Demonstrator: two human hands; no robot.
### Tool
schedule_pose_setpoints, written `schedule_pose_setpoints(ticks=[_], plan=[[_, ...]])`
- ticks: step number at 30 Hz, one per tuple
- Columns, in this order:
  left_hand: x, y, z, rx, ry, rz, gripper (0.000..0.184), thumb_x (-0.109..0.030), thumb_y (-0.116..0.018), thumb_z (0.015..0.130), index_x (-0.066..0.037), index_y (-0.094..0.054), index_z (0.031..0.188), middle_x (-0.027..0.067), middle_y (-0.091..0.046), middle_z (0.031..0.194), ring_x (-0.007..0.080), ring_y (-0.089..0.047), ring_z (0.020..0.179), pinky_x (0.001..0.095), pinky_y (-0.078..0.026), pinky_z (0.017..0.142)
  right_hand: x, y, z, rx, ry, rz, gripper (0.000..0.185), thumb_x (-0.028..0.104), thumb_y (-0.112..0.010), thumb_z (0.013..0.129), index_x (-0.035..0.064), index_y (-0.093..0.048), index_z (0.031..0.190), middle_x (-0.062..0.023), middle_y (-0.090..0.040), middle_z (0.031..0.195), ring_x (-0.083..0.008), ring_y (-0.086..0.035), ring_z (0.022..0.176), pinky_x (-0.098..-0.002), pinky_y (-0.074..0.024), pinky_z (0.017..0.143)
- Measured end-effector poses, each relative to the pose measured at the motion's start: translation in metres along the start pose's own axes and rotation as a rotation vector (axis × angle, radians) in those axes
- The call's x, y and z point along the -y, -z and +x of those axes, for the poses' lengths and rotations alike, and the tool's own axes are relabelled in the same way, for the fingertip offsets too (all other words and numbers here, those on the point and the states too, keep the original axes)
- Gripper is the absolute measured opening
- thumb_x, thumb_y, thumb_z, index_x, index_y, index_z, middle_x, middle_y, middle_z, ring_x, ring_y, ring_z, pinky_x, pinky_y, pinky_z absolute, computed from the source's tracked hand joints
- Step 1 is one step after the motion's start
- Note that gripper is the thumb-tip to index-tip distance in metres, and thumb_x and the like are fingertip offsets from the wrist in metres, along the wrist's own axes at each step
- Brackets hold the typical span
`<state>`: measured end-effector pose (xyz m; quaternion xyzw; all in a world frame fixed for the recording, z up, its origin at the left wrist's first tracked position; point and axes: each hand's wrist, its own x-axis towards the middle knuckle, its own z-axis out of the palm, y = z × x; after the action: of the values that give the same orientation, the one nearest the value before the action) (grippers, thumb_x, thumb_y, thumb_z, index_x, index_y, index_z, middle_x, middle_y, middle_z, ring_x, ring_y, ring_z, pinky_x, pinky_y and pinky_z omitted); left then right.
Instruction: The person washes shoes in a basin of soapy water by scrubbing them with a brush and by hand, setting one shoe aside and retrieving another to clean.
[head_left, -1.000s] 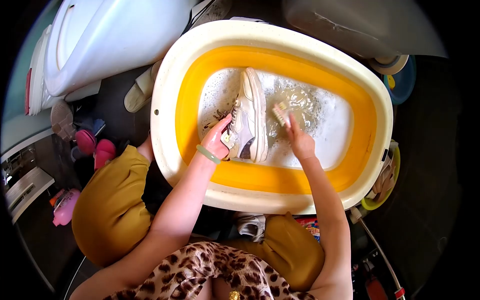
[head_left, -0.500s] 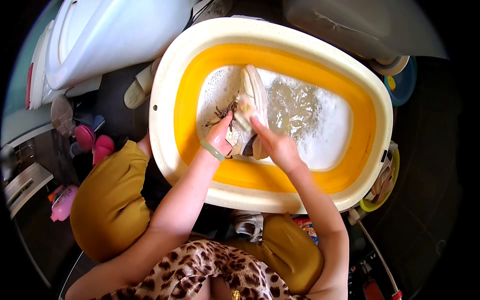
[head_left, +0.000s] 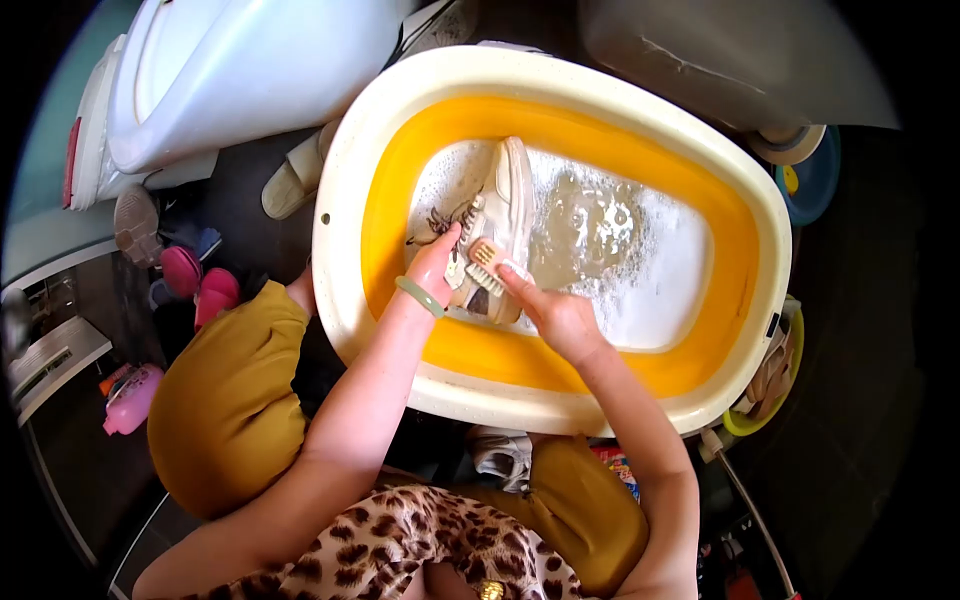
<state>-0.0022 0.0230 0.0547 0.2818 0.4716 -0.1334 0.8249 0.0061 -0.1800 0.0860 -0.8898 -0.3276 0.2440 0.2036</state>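
Observation:
A pale sneaker (head_left: 512, 200) with dark laces lies on its side in a yellow basin with a cream rim (head_left: 345, 190). My left hand (head_left: 435, 268) is closed on the shoe near its laces and opening; some of the fingers are hidden. A small scrub brush (head_left: 484, 254) with pale bristles is gripped in my right hand (head_left: 562, 318), its bristles at the side of the shoe toward the heel. Cloudy, sudsy water (head_left: 590, 225) surrounds the shoe, with thick white foam (head_left: 660, 270) at the right.
A pale slipper (head_left: 290, 188) and pink footwear (head_left: 215, 295) are on the dark floor to the left. A white tub-like fixture (head_left: 260, 70) stands at the upper left. A yellow-green bowl with shoes (head_left: 768, 380) sits beyond the basin's right edge, near a blue basin (head_left: 818, 180).
The brush in my right hand has slid down the shoe toward the heel and shows more sharply. My left hand keeps its hold. The whole view has shifted slightly.

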Motion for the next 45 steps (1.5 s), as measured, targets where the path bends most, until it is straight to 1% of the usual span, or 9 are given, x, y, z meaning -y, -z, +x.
schedule_pose_setpoints(ticks=[15,26,30,34,35,36,37,40,45], plan=[[0.004,0.008,0.002,0.110,0.155,-0.069,0.034,-0.026,-0.048,0.091,-0.006,-0.050,0.119,0.0089,-0.058,0.113,0.0210,-0.056,0.102,0.0368,-0.044,0.091,-0.009,-0.009,0.013,-0.162,-0.018,0.177,0.044,0.027,-0.057,0.084,0.0359,-0.046,0.126,-0.0082,-0.054,0.056,-0.0248,-0.055,0.047,-0.0356,-0.0450,0.045],[0.008,0.006,0.002,0.124,0.106,-0.043,0.034,-0.024,-0.051,0.090,-0.004,-0.051,0.118,0.0090,-0.059,0.110,0.0203,-0.056,0.101,0.0370,-0.046,0.088,-0.007,-0.017,-0.005,-0.251,0.107,0.205,0.049,0.008,-0.051,0.083,0.0305,-0.049,0.126,-0.0066,-0.053,0.055,-0.0184,-0.048,0.039,-0.0324,-0.0401,0.036],[0.008,-0.004,-0.004,-0.003,0.079,0.104,0.032,-0.019,-0.058,0.086,-0.002,-0.054,0.113,0.0100,-0.061,0.106,0.0188,-0.056,0.100,0.0334,-0.046,0.086,-0.021,0.027,0.036,-0.261,-0.031,-0.191,0.049,0.010,-0.057,0.080,0.0288,-0.050,0.125,-0.0060,-0.057,0.058,-0.0158,-0.052,0.043,-0.0314,-0.0433,0.040],[0.021,-0.023,-0.005,-0.036,-0.328,0.808,0.039,-0.014,-0.063,0.081,0.002,-0.053,0.115,0.0094,-0.060,0.111,0.0201,-0.056,0.098,0.0301,-0.041,0.087,-0.070,0.048,0.051,-0.292,-0.350,0.025,0.042,0.017,-0.055,0.085,0.0256,-0.049,0.126,-0.0152,-0.063,0.076,-0.0239,-0.060,0.059,-0.0356,-0.0472,0.056],[0.025,-0.019,-0.004,-0.040,-0.346,0.985,0.037,-0.014,-0.061,0.080,0.001,-0.055,0.113,0.0115,-0.061,0.109,0.0223,-0.057,0.099,0.0305,-0.041,0.086,-0.087,0.050,0.041,-0.305,-0.425,0.229,0.041,0.018,-0.054,0.086,0.0235,-0.048,0.126,-0.0193,-0.062,0.091,-0.0273,-0.063,0.077,-0.0352,-0.0475,0.069],[0.024,-0.020,-0.008,-0.046,-0.366,1.162,0.035,-0.013,-0.060,0.079,0.001,-0.056,0.111,0.0136,-0.062,0.107,0.0245,-0.057,0.099,0.0309,-0.042,0.086,-0.104,0.039,0.029,-0.311,-0.435,0.218,0.041,0.018,-0.054,0.086,0.0235,-0.048,0.126,-0.0193,-0.062,0.091,-0.0273,-0.063,0.077,-0.0352,-0.0475,0.069],[0.020,-0.025,-0.015,-0.035,-0.486,1.221,0.035,-0.023,-0.058,0.078,0.002,-0.058,0.102,0.0244,-0.059,0.101,0.0374,-0.054,0.096,0.0392,-0.044,0.082,-0.121,0.019,0.016,-0.379,-0.473,0.200,0.041,0.021,-0.052,0.087,0.0270,-0.047,0.127,-0.0186,-0.063,0.085,-0.0312,-0.061,0.073,-0.0379,-0.0469,0.065],[0.012,-0.028,-0.022,-0.011,-0.423,1.356,0.032,-0.024,-0.057,0.078,-0.001,-0.060,0.099,0.0231,-0.060,0.097,0.0381,-0.056,0.092,0.0411,-0.045,0.080,-0.118,-0.020,-0.007,-0.354,-0.645,0.145,0.042,0.025,-0.047,0.088,0.0331,-0.042,0.129,-0.0149,-0.062,0.070,-0.0344,-0.059,0.061,-0.0423,-0.0458,0.056],[0.026,-0.027,-0.017,-0.047,-0.514,1.286,0.030,-0.024,-0.057,0.078,-0.001,-0.061,0.097,0.0228,-0.061,0.093,0.0387,-0.056,0.090,0.0399,-0.046,0.077,-0.087,-0.037,-0.029,-0.041,-0.288,-0.008,0.046,0.021,-0.048,0.088,0.0371,-0.039,0.130,-0.0140,-0.060,0.065,-0.0314,-0.058,0.055,-0.0408,-0.0447,0.052]])
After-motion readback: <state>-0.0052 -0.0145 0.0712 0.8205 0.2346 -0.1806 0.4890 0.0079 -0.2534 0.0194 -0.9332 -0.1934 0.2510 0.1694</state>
